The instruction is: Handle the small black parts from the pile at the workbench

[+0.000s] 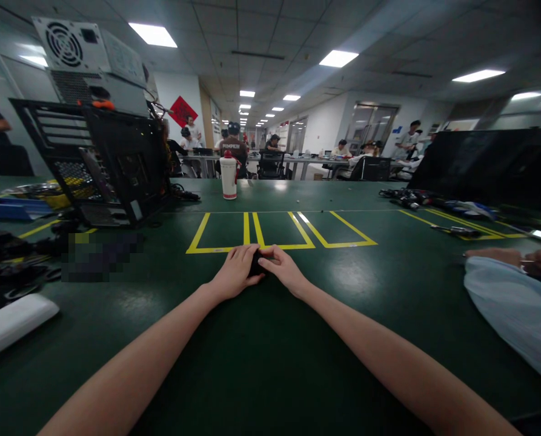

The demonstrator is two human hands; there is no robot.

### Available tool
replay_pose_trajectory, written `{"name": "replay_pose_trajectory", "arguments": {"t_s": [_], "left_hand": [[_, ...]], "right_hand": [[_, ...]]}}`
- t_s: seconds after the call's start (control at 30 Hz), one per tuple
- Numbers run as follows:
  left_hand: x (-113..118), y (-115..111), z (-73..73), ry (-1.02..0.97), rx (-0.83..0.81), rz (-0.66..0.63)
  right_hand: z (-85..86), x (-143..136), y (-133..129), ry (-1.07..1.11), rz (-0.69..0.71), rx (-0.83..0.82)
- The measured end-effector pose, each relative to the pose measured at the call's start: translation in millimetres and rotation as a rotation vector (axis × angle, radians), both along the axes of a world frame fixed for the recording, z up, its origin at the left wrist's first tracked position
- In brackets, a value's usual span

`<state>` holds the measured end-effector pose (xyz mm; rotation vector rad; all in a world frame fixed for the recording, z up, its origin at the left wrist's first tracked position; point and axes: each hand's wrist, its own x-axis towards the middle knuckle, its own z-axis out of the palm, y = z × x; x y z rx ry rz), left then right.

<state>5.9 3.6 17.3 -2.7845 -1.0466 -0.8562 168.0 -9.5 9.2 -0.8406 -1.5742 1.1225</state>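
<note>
Both hands meet over the green table (270, 339), just in front of the yellow tape outlines (279, 246). My left hand (237, 271) is wrapped round a small black object (255, 264), which shows only in part between the two hands. The fingers of my right hand (283, 269) are bent and press against the right side of that same object. Its shape is mostly hidden by the fingers.
A black computer case (129, 163) with a power supply (92, 54) on top stands at the left. A white bottle (229, 177) is beyond the tape. Cables (406, 197) lie at the right, near another person's sleeve (511, 303). A white object (13, 324) is at the left edge.
</note>
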Motion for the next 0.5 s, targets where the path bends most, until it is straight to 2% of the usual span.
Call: {"name": "replay_pose_trajectory", "arguments": {"t_s": [0.17, 0.37, 0.43, 0.5], "left_hand": [[1.0, -0.9, 0.0, 0.000, -0.008, -0.005], [1.6, 1.5, -3.4, -0.013, 0.010, -0.010], [1.3, 1.7, -4.0, -0.009, 0.013, -0.008], [1.1, 1.7, -4.1, -0.009, 0.016, -0.006]], "right_hand": [[0.7, 1.6, 4.6, -0.055, -0.069, -0.048], [1.8, 3.7, -2.0, 0.020, 0.102, -0.016], [1.2, 2.7, -3.3, 0.024, 0.103, -0.004], [0.2, 0.8, -2.2, 0.014, 0.046, -0.002]]}}
